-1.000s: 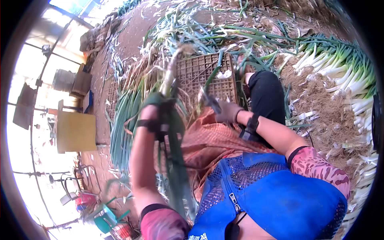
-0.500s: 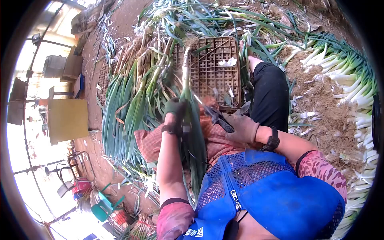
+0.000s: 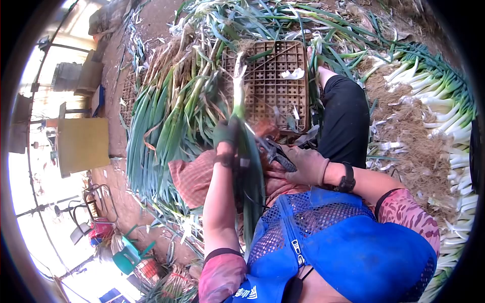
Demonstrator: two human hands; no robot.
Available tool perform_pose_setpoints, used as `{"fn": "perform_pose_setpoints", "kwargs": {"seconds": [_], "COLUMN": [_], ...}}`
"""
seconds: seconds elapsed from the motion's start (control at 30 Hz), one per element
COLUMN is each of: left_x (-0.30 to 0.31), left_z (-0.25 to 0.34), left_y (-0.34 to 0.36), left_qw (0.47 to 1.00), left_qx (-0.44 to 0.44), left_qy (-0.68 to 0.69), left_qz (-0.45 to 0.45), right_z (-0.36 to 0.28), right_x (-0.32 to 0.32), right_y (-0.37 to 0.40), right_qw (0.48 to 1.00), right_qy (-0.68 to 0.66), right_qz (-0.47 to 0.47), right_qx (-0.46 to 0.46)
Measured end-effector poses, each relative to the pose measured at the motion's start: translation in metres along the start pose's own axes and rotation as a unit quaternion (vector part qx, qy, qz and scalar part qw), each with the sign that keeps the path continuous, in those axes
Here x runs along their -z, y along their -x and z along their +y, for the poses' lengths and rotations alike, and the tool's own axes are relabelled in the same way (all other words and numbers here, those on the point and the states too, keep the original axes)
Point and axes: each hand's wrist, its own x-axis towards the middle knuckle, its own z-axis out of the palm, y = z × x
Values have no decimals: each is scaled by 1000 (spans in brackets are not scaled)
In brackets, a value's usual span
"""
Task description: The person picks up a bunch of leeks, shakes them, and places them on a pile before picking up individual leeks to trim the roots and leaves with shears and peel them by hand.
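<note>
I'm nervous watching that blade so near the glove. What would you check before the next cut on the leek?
1. Left hand wrapped around the leek: ok.
2. Right hand closed on the knife: ok.
3. Both hands gloved: ok.
4. Blade clear of the left fingers: cannot tell, it sits close beside the leek, just below that hand.
5. Leek held upright, root end away from the body: ok.
6. Crate lying by the root end: ok.

I count 1 held leek, 1 knife and 1 brown crate.
</note>
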Motion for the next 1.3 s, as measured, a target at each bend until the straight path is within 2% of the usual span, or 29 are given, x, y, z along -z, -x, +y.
{"fn": "perform_pose_setpoints", "kwargs": {"seconds": [0.17,0.2,0.3,0.4,0.53,0.6,0.63,0.7,0.77,0.8,0.83,0.87,0.9,0.97,1.1,1.13,1.2,1.23,1.27,1.3], "left_x": [-16,-16,-14,-15,-11,-5,-8,-30,-86,-96,-61,-19,-15,-29,-25,-28,-40,-40,-30,-5], "left_z": [-24,-29,-18,-30,-39,-24,-31,-85,-194,-211,-150,-72,-70,-81,-78,-87,-111,-105,-104,-71], "left_y": [-18,-18,-8,-8,-6,10,1,-45,-107,-116,-73,-21,-13,-7,1,-2,-8,-3,2,21], "left_qw": [997,1000,999,999,994,990,987,975,950,945,925,847,814,852,867,885,942,940,944,927], "left_qx": [-4,-12,-2,-1,28,37,37,35,-88,-114,-216,-321,-397,-340,-318,-297,-173,22,-3,-30], "left_qy": [-67,-23,-48,-22,22,67,46,4,128,110,-128,-345,-339,-319,-301,-266,-102,117,-22,-161], "left_qz": [31,-2,2,-29,-101,-118,-152,-219,-273,-287,-285,-247,-256,-238,-238,-243,-268,-321,-329,-337], "right_z": [16,17,27,30,21,21,15,25,35,38,44,48,48,41,48,46,42,43,47,46], "right_x": [-7,-3,11,41,36,15,5,-7,-8,-9,-9,-5,2,22,34,40,41,34,29,26], "right_y": [-40,-59,-131,-162,-125,-87,-62,-37,-30,-33,-40,-47,-58,-90,-154,-160,-165,-161,-155,-146], "right_qw": [999,998,992,987,986,998,998,998,993,995,995,993,993,992,987,985,981,984,988,991], "right_qy": [-13,-13,-47,-50,-112,-40,-11,-5,-45,-46,-46,-46,-44,-42,-9,-5,6,9,20,32], "right_qz": [51,60,96,83,27,8,7,-45,-77,-28,21,70,76,88,82,89,99,94,63,32], "right_qx": [-4,-20,-72,-128,-117,-54,-57,-45,-78,-80,-82,-83,-80,-76,-136,-146,-168,-150,-137,-123]}}
